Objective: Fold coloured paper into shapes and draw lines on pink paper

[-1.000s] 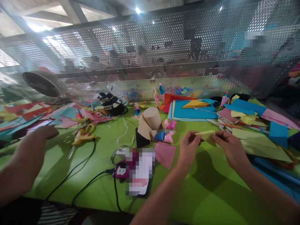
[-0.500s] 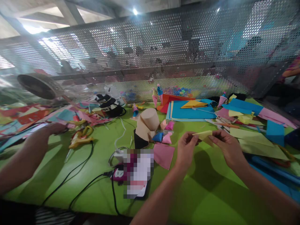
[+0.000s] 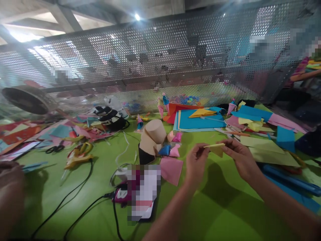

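A small folded piece of yellow paper [image 3: 216, 148] is held up between my two hands, above the green table. My left hand [image 3: 198, 159] pinches its left corner with thumb and fingers. On the opposite corner, my right hand [image 3: 237, 152] has a similar pinch. Left of my left hand lie a pink paper square [image 3: 172, 170] and small folded pieces, among them a blue one [image 3: 164, 150] and a pink one [image 3: 175, 150]. Sheets of yellow paper [image 3: 265, 150] lie by my right hand.
A co-worker's hand [image 3: 11, 177] is at the left edge beside blue paper strips. A yellow glue gun [image 3: 79, 157], scissors [image 3: 55, 149], a brown cardboard roll [image 3: 154, 132] and a phone [image 3: 144, 201] lie on the table [image 3: 100, 197]. Blue sheets [image 3: 200, 120] are farther back.
The co-worker's hand has moved from the paper pile toward the near left, uncovering the scissors. In my hands the yellow paper is tilted flatter. The view has shifted slightly right.
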The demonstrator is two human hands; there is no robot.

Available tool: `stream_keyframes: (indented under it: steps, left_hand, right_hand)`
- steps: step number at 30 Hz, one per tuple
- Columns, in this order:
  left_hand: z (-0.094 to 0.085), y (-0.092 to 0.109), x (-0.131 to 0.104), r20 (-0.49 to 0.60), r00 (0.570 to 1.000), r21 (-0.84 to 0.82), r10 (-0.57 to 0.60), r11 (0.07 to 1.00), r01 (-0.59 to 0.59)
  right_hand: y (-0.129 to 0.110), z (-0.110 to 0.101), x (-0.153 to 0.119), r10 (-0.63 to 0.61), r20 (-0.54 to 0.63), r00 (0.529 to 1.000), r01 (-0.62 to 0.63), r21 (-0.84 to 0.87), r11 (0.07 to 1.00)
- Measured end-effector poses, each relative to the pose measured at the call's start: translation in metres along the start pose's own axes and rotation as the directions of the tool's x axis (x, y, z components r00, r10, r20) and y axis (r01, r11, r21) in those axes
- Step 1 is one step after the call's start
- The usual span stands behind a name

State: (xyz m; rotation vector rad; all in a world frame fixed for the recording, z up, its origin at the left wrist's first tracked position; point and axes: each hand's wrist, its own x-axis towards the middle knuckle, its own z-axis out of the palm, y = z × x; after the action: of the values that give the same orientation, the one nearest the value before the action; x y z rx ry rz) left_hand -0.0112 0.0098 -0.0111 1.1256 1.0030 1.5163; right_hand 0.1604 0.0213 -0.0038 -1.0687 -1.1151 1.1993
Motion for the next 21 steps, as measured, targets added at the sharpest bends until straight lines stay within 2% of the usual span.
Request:
stream_keyframes:
  steps: [9,17,21]
  left_hand:
    - [-0.0007,0.0003,-0.0004,0.006,1.000,0.069,0.021,0.997,-0.021]
    - [0.0005,-0.0013,0.0013,-0.027,0.999,0.052,0.038,0.998,-0.037]
    - [-0.0002,-0.0014,0.0007,-0.011,0.999,0.063,0.037,0.997,-0.036]
  right_hand:
    - [-0.0059,0.0015,-0.0022,0.009,-0.014,1.000,-0.008,0.029,1.000]
    - [-0.0053,0.0011,-0.0017,0.008,0.010,1.000,-0.009,0.078,0.997]
    - [-0.0044,0.0020,-0.0016,-0.007,-0.015,1.000,0.008,0.070,0.998]
